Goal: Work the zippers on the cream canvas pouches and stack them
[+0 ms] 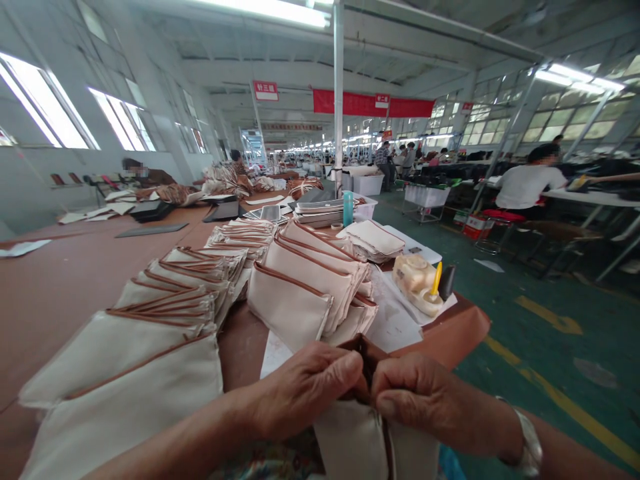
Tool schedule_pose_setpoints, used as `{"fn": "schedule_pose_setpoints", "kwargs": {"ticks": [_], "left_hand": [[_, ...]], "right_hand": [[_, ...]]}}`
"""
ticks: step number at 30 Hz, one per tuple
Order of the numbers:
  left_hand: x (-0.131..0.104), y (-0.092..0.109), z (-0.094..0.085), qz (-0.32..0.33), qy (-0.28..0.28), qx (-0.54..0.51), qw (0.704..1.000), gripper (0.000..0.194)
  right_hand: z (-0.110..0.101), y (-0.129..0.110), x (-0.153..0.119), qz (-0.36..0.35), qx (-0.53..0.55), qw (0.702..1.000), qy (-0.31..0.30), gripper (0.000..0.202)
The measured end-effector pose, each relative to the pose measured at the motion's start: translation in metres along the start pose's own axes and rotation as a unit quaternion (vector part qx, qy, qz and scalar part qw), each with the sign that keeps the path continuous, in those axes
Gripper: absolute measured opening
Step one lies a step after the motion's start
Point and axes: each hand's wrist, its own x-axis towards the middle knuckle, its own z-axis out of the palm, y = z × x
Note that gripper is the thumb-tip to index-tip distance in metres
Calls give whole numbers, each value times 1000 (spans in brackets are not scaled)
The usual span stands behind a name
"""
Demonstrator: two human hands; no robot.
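Observation:
Near the bottom centre, a cream fabric piece with brown edging (350, 437) hangs below my two hands. My left hand (313, 387) is closed on its brown upper edge, thumb on top. Close beside it, my right hand (420, 390) grips the same edge with curled fingers. Just beyond my hands, overlapping cream pieces with brown trim (295, 300) lie on the brown table (240, 353). A longer row of similar pieces (145, 360) spreads along the left. My fingers hide part of the held edge.
At the table's right edge, a glue container (417, 277) holds a yellow-handled tool (437, 279). A teal bottle (348, 208) stands behind the stacks, near a metal post (339, 100). A seated person in a white shirt (527, 187) is at right; another person (147, 175) sits far left.

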Motion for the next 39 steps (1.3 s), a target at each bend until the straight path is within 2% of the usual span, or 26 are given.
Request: {"fn": "schedule_pose_setpoints", "kwargs": {"ticks": [2, 4, 5, 7, 9, 11, 14, 17, 22, 28, 32, 35, 39], "left_hand": [[-3, 4, -2, 7, 29, 12, 999, 55], [-8, 6, -2, 35, 82, 80, 993, 38], [-10, 7, -1, 71, 114, 137, 981, 26], [-13, 6, 2, 161, 162, 264, 937, 10], [-15, 4, 7, 226, 187, 366, 883, 11], [-15, 1, 12, 246, 203, 430, 845, 13], [-13, -4, 19, 240, 220, 468, 822, 13], [-10, -8, 22, 229, 222, 503, 804, 14], [-12, -10, 24, 209, 159, 604, 752, 8], [-8, -18, 31, 201, 162, 623, 738, 9], [-5, -17, 35, 192, 161, 633, 732, 11], [-9, -9, 33, 208, 157, 641, 722, 10], [-19, -2, 27, 281, 157, 638, 700, 20]], "right_hand": [[-1, 1, 0, -14, 12, 1000, 6, 41], [-1, 5, 1, -9, 52, 998, 21, 40], [-1, 8, 1, -4, 75, 997, 30, 39], [1, 12, 1, 11, 120, 992, 44, 37], [3, 14, 2, 21, 156, 986, 47, 36], [5, 13, 2, 21, 170, 984, 45, 36], [7, 7, 2, 12, 150, 988, 43, 36], [7, 0, 2, 7, 119, 992, 31, 36], [10, 4, 2, 4, 114, 992, 60, 35], [17, 7, 3, 9, 199, 978, 69, 34], [17, 4, 4, 15, 168, 984, 59, 36], [14, 6, 3, 26, 129, 989, 64, 36], [9, 11, 1, 42, 66, 994, 71, 36]]}}
